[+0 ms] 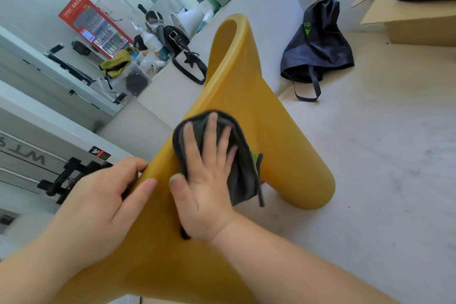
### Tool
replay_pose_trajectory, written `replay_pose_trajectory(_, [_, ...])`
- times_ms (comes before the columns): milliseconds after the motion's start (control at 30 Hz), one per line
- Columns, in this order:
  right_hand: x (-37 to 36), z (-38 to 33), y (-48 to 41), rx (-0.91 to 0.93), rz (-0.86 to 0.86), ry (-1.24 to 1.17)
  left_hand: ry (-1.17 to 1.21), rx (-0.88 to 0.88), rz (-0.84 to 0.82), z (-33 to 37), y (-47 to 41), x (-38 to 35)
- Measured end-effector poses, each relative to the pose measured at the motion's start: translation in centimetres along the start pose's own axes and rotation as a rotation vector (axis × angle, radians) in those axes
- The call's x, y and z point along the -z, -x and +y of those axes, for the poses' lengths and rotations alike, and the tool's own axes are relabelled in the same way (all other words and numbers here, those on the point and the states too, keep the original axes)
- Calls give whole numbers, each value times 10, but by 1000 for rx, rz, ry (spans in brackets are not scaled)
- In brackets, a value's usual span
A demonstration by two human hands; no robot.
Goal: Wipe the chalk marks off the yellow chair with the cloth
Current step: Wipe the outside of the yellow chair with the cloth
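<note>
The yellow chair (246, 86), a smooth moulded plastic shape, fills the middle of the view and lies tilted on the floor. A dark grey cloth (243, 175) is spread on its surface. My right hand (207, 180) presses flat on the cloth with straight, spread fingers. My left hand (98, 202) grips the chair's left edge, fingers curled over the rim and thumb lying on the yellow surface. No chalk marks show on the visible yellow surface.
A dark navy bag (318, 49) lies on the pale floor to the right of the chair. A cardboard box (417, 24) stands at the upper right. At left a low white counter (172, 96) carries bottles, bags and a yellow-green rag (116, 64).
</note>
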State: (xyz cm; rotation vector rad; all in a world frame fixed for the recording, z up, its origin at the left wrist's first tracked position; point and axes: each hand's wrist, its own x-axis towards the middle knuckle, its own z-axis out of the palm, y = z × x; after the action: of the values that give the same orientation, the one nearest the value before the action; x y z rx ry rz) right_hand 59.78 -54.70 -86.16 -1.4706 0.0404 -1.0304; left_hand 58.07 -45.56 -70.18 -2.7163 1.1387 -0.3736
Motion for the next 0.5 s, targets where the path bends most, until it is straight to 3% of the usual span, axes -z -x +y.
replay_pose_trajectory(133, [31, 18, -76, 28, 150, 18, 59, 47, -24, 3, 2, 3])
replay_pose_trajectory(267, [59, 77, -124, -378, 228, 51, 65, 60, -18, 18, -22, 2])
replay_pose_trajectory(367, [56, 107, -86, -532, 189, 187, 67, 76, -22, 43, -58, -4])
replay_pose_trajectory(500, [31, 94, -21, -466, 121, 45, 42, 35, -39, 63, -100, -15])
